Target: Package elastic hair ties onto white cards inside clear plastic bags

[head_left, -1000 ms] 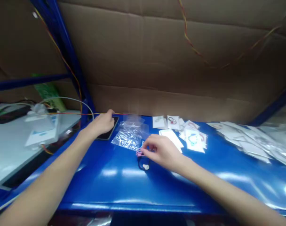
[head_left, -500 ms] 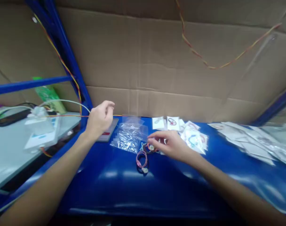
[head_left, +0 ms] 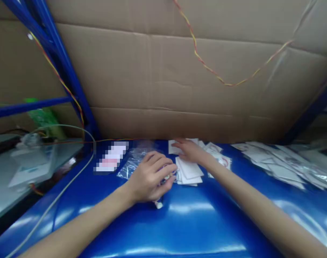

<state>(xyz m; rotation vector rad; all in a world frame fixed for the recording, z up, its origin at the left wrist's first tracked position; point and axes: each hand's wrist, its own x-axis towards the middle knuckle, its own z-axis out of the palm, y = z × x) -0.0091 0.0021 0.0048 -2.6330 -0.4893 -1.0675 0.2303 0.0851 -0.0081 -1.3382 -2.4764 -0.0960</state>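
My left hand (head_left: 152,176) lies curled over a small bunch of coloured elastic loops (head_left: 169,175) on the blue table (head_left: 179,222); a white bit of them pokes out under the palm. My right hand (head_left: 190,151) is stretched to the back of the table, fingertips resting on a white card (head_left: 174,147). Between the two hands lies a stack of white cards (head_left: 189,171). Left of my left hand sits a heap of clear plastic bags (head_left: 132,161).
A flat device (head_left: 111,161), blurred out, lies at the back left. Several bagged cards (head_left: 282,161) are spread at the right. A cardboard wall (head_left: 179,89) closes the back. A blue rack post (head_left: 69,89), wires and a grey bench (head_left: 23,168) stand left.
My left hand left the flat device and came down over the loops. My right hand let go of the loops and reached back to the white cards. The camera tilted up slightly.
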